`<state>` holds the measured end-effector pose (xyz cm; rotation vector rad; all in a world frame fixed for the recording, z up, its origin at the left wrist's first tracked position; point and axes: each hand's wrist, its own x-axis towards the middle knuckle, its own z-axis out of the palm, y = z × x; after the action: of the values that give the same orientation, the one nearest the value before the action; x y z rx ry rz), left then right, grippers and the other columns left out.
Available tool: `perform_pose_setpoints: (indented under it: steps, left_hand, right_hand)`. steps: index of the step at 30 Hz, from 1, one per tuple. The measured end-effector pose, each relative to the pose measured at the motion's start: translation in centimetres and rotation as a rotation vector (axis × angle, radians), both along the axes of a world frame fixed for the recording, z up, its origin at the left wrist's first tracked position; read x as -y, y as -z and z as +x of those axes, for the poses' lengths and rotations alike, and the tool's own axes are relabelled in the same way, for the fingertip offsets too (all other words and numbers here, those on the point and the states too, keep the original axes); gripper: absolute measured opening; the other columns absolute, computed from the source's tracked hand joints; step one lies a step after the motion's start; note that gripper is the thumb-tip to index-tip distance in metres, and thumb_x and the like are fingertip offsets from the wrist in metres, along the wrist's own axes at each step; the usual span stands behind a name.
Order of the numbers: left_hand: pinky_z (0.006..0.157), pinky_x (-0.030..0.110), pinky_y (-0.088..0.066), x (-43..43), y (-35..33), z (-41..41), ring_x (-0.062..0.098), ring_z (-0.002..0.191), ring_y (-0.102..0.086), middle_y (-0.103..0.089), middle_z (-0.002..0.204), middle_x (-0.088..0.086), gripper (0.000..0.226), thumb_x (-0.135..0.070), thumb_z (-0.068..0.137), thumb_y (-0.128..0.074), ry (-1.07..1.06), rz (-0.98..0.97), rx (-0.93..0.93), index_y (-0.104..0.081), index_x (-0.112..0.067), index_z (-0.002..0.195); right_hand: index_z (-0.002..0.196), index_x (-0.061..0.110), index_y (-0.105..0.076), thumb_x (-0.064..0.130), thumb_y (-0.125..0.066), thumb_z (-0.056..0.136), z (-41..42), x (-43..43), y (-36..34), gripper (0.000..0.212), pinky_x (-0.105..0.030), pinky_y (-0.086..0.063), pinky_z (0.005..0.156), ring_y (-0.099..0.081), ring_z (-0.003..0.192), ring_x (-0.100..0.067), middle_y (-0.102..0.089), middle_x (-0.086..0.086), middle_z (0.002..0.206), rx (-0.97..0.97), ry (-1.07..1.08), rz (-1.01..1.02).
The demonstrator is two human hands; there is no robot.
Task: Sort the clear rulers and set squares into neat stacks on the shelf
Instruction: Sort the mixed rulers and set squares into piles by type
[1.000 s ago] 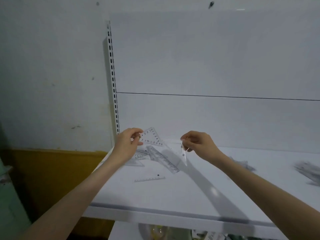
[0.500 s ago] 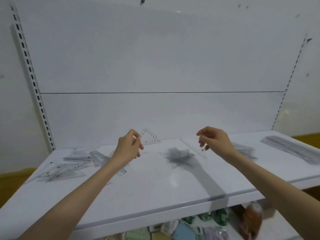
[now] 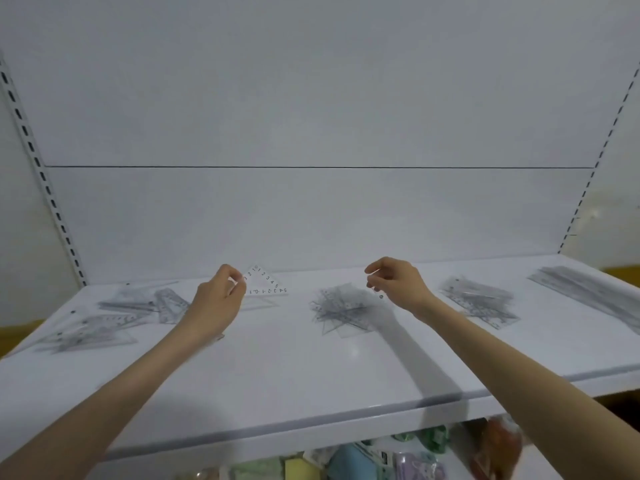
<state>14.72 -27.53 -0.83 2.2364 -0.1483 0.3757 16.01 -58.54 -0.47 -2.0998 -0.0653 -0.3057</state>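
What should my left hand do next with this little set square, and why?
Probably carry the small set square rightward and lay it flat on the middle pile. The left hand pinches it above the shelf, and that pile looks like similar triangular pieces, though blur makes it uncertain.

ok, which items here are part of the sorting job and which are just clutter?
Job: set square pinched in left hand; loose pile at left; centre pile; right pile; ruler stack far right; shelf.
Not job: packaged goods below; slotted uprights.
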Motion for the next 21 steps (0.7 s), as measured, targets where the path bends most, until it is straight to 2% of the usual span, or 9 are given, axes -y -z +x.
perform_pose_setpoints:
  steps: [2, 4, 6, 8, 11, 13, 15, 18, 21]
  left_hand:
    - [0.053, 0.029, -0.031, -0.6, 0.3, -0.3, 0.02, 0.053, -0.039, -0.053, 0.066, 0.013, 0.01, -0.018, 0.097, -0.046, -0.051, -0.017, -0.006, -0.052, -0.014, 0.09]
    - [0.052, 0.028, -0.034, -0.5, 0.9, -0.6, 0.018, 0.05, -0.041, -0.052, 0.063, 0.011, 0.013, -0.019, 0.097, -0.046, -0.092, -0.061, -0.016, -0.052, -0.016, 0.086]
    - [0.054, 0.029, -0.036, 0.5, 1.6, -1.0, 0.009, 0.046, -0.045, -0.053, 0.063, 0.009, 0.014, -0.02, 0.098, -0.045, -0.12, -0.109, -0.034, -0.052, -0.017, 0.086]
    - [0.055, 0.031, -0.036, 1.9, 1.9, -1.2, 0.005, 0.046, -0.046, -0.054, 0.063, 0.003, 0.014, -0.017, 0.099, -0.043, -0.14, -0.175, -0.061, -0.053, -0.016, 0.089]
    - [0.054, 0.031, -0.036, 3.7, 1.8, -1.3, 0.003, 0.042, -0.044, -0.05, 0.06, 0.002, 0.016, -0.012, 0.098, -0.041, -0.152, -0.241, -0.087, -0.053, -0.014, 0.088]
    - [0.055, 0.032, -0.036, 4.7, 1.7, -1.7, 0.0, 0.04, -0.045, -0.049, 0.06, 0.002, 0.016, -0.01, 0.098, -0.04, -0.149, -0.241, -0.102, -0.054, -0.012, 0.09]
    - [0.055, 0.032, -0.037, 5.6, 1.5, -1.9, 0.0, 0.041, -0.045, -0.049, 0.06, 0.004, 0.015, -0.009, 0.097, -0.04, -0.144, -0.227, -0.105, -0.054, -0.01, 0.091]
    - [0.053, 0.03, -0.038, 6.8, 0.9, -1.9, 0.015, 0.049, -0.044, -0.05, 0.053, -0.002, 0.015, -0.008, 0.096, -0.042, -0.144, -0.219, -0.095, -0.056, -0.008, 0.091]
    - [0.053, 0.03, -0.038, 8.2, 0.2, -1.6, 0.02, 0.054, -0.04, -0.05, 0.047, -0.006, 0.014, -0.008, 0.094, -0.043, -0.1, -0.218, -0.127, -0.058, -0.007, 0.093]
  right_hand:
    - [0.099, 0.01, -0.065, 0.007, -0.059, 0.088, 1.5, -0.9, 0.7, 0.013, -0.01, -0.044, 0.05, -0.061, 0.067, -0.011, -0.069, -0.001, 0.077, -0.012, -0.064, -0.048]
    - [0.101, 0.011, -0.064, 0.009, -0.059, 0.088, 3.0, -1.5, 1.6, 0.014, -0.015, -0.047, 0.053, -0.062, 0.071, -0.015, -0.069, 0.001, 0.08, -0.018, -0.118, -0.129]
    - [0.104, 0.013, -0.064, 0.015, -0.059, 0.089, 4.5, -1.7, 2.7, 0.016, -0.026, -0.052, 0.07, -0.062, 0.081, -0.019, -0.068, 0.0, 0.088, 0.003, -0.143, -0.258]
    - [0.109, 0.014, -0.062, 0.021, -0.058, 0.09, 5.6, -1.6, 3.4, 0.021, -0.032, -0.049, 0.083, -0.061, 0.092, -0.02, -0.069, 0.0, 0.096, 0.066, -0.132, -0.444]
    - [0.116, 0.016, -0.056, 0.027, -0.057, 0.091, 6.5, -1.4, 3.6, 0.028, -0.033, -0.039, 0.088, -0.054, 0.103, -0.019, -0.066, 0.004, 0.105, 0.188, -0.132, -0.684]
    - [0.119, 0.016, -0.054, 0.026, -0.057, 0.091, 6.6, -1.2, 3.5, 0.03, -0.032, -0.036, 0.088, -0.051, 0.106, -0.019, -0.064, 0.005, 0.108, 0.264, -0.138, -0.695]
    - [0.119, 0.015, -0.056, 0.02, -0.056, 0.092, 6.4, -1.1, 3.1, 0.027, -0.034, -0.04, 0.087, -0.053, 0.104, -0.02, -0.065, 0.004, 0.106, 0.358, -0.168, -0.567]
    - [0.122, 0.018, -0.055, 0.022, -0.058, 0.09, 5.4, -0.9, 1.8, 0.032, -0.037, -0.046, 0.088, -0.054, 0.102, -0.014, -0.063, 0.005, 0.109, 0.4, -0.365, -0.378]
    - [0.134, 0.027, -0.045, 0.036, -0.068, 0.083, 3.6, -0.9, 1.0, 0.057, -0.032, -0.047, 0.088, -0.052, 0.109, -0.008, -0.054, 0.009, 0.127, 0.378, -0.575, -0.502]
